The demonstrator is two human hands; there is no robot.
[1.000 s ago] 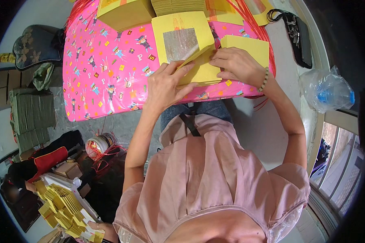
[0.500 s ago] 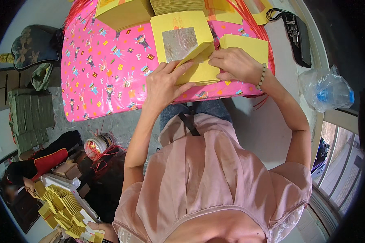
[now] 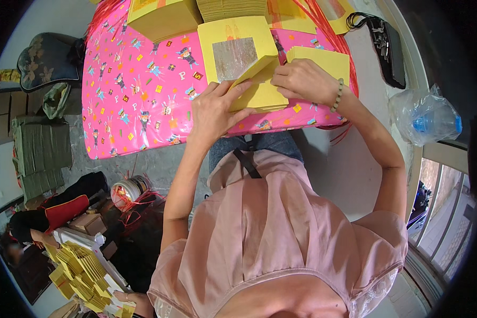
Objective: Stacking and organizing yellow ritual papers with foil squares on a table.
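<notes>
A stack of yellow paper sheets (image 3: 267,95) lies at the near edge of the pink-covered table. Its top sheet, which bears a silver square (image 3: 234,59), has its lower right part lifted and bent back. My left hand (image 3: 216,108) holds that raised part between fingers and thumb. At the stack's right edge, my right hand (image 3: 307,82) is closed with its fingers curled in; whether paper is pinched there is hidden. Beside it lies another yellow pile (image 3: 326,59), partly behind this hand.
Tall yellow paper stacks (image 3: 167,21) stand along the table's far side. Red plastic strands (image 3: 339,26) hang at the right. The pink patterned tablecloth (image 3: 143,95) spreads to the left. At lower left, another person's hand (image 3: 135,302) is by a batch of yellow papers (image 3: 85,267).
My right hand has drawn slightly left, and its fingers and thumb have curled in closer. My left hand keeps its hold on the bent sheet.
</notes>
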